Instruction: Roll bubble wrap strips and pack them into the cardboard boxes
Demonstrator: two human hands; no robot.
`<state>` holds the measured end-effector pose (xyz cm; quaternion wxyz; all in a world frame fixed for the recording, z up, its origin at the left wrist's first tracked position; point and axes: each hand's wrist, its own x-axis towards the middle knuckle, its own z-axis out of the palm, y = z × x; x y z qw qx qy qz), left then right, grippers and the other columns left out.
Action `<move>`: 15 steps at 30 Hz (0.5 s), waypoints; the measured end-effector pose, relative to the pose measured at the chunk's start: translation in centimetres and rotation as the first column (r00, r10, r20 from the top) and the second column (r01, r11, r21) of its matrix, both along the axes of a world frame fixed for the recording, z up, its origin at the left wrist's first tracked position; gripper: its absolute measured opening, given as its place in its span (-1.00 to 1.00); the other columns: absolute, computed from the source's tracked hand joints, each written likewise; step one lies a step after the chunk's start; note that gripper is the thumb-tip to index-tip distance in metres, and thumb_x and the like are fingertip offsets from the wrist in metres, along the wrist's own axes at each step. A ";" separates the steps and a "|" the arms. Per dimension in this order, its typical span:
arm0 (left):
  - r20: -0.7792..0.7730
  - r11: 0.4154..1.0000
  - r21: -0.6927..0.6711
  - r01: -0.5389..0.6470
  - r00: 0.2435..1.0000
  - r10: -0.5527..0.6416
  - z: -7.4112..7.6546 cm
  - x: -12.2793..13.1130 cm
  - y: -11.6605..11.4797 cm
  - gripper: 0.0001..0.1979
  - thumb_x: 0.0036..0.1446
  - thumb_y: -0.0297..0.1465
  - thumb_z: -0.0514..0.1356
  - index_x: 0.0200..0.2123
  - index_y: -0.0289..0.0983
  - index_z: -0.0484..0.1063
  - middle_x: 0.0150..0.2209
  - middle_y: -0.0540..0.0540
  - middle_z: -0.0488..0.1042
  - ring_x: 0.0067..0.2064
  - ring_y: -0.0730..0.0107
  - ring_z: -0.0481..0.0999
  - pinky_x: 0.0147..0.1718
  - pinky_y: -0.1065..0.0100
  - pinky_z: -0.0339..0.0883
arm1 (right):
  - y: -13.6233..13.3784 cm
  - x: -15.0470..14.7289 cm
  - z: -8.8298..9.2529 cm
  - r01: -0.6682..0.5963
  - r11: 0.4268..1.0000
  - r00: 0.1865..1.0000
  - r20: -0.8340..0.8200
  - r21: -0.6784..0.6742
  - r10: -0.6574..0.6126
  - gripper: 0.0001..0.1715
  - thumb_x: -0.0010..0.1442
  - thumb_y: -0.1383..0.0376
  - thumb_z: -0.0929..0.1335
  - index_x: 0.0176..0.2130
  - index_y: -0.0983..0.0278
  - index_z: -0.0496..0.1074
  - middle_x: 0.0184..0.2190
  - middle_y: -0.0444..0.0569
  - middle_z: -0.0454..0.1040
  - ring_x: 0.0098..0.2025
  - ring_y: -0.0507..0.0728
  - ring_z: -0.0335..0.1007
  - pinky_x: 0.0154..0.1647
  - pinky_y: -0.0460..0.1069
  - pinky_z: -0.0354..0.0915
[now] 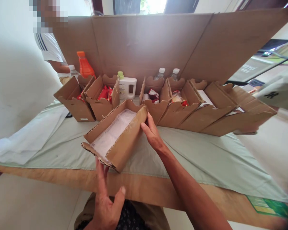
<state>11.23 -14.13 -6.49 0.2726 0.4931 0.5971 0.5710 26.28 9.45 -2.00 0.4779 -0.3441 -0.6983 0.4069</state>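
A long, narrow cardboard box (128,145) lies at an angle near the table's front edge, its open top facing up. Inside it is a whitish, clear-plastic-wrapped filling (114,130); I cannot make out what it is. My right hand (152,132) grips the box's far right corner, thumb against the side wall and fingers around the end. At the near end, my left hand (107,198) has its fingers stretched up against the end wall, thumb spread wide. Its fingertips are partly hidden by the box.
Behind stands a row of cardboard bins (103,110) holding red packets and other goods. A white jug (127,88), an orange bottle (85,65) and clear bottles stand against a tall cardboard panel (148,44). Plastic sheeting (36,134) lies left. Another person's hand (248,127) is at right.
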 end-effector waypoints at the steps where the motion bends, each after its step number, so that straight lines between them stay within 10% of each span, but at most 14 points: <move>1: -0.006 1.000 -0.005 0.012 1.000 -0.012 0.0 0.4 -0.1 -0.09 0.33 -0.34 0.18 0.53 -0.04 -0.35 0.56 -0.16 -0.26 0.51 -0.09 0.02 0.43 -0.10 0.06 | 0.4 -0.4 -0.1 0.028 1.000 0.999 0.017 0.007 -0.029 -0.04 0.35 -0.17 0.26 0.49 0.23 -0.03 0.51 0.06 -0.01 0.54 0.24 -0.14 0.56 0.23 -0.17; 15: -0.041 0.999 -0.043 0.014 0.999 -0.015 0.8 2.5 -0.2 -0.09 0.30 -0.40 0.17 0.53 0.01 -0.32 0.57 -0.12 -0.48 0.52 -0.21 -0.04 0.41 -0.22 0.06 | 0.9 -3.7 -0.2 0.202 0.978 0.978 0.050 0.047 -0.204 0.03 0.37 -0.31 0.08 0.47 0.33 0.10 0.46 0.17 0.13 0.50 0.28 0.01 0.53 0.27 -0.07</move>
